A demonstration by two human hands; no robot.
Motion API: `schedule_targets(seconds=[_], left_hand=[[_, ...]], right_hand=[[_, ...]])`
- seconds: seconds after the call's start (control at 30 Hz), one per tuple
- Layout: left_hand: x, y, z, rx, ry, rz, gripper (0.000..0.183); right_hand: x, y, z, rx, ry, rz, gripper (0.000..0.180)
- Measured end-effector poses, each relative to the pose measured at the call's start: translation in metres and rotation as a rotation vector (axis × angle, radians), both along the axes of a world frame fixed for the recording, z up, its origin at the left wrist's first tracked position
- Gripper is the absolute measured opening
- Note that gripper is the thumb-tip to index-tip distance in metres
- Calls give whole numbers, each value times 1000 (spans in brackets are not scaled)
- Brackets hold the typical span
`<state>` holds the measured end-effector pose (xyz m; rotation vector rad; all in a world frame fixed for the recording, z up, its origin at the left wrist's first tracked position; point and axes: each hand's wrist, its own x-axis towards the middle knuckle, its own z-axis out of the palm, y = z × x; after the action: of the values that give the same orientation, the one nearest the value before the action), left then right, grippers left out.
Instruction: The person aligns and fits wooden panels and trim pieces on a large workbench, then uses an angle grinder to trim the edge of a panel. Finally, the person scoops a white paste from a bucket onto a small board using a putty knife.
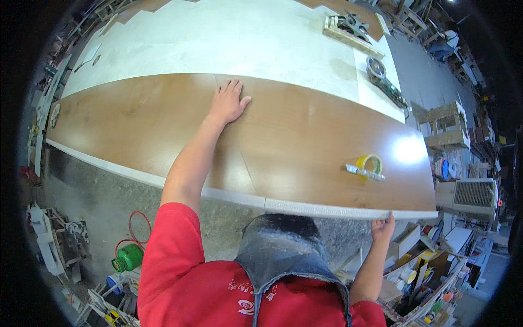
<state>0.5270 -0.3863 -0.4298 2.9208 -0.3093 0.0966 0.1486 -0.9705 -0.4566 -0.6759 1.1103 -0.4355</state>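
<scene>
My left hand (229, 101) lies flat, palm down and fingers spread, on a long brown laminate-faced panel (294, 135) with a pale edge, close to its far side and a seam. At the panel's near right edge is my right hand (383, 227), its fingertips touching the pale edge from below; whether it grips the edge I cannot tell. On the panel's right part stand a yellow tape roll (379, 163) and, leaning across it, a utility knife (365, 172). A crumpled pale cloth or glove (55, 116) rests at the far left end.
Beyond the panel spreads a large white board (229, 41). On it lie an angle grinder (386, 83), a wooden block with tools (351, 34) and a flat trowel (88, 56). A green gas cylinder (130, 257) with a red hose is at lower left. A person (445, 43) is far right.
</scene>
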Motion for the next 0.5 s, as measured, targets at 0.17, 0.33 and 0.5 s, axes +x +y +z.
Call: schedule_targets(seconds=[0.17,0.33,0.5], left_hand=[[55,32,-7,-54,-121,-13,52],[63,60,-22,-76,-263,78,32],[61,47,-10,-113,-256,83,27]], right_hand=[[1,-30,-4,27,-7,12,49],[40,8,23,57,75,-179,42],[38,-1,15,-13,154,-153,47]])
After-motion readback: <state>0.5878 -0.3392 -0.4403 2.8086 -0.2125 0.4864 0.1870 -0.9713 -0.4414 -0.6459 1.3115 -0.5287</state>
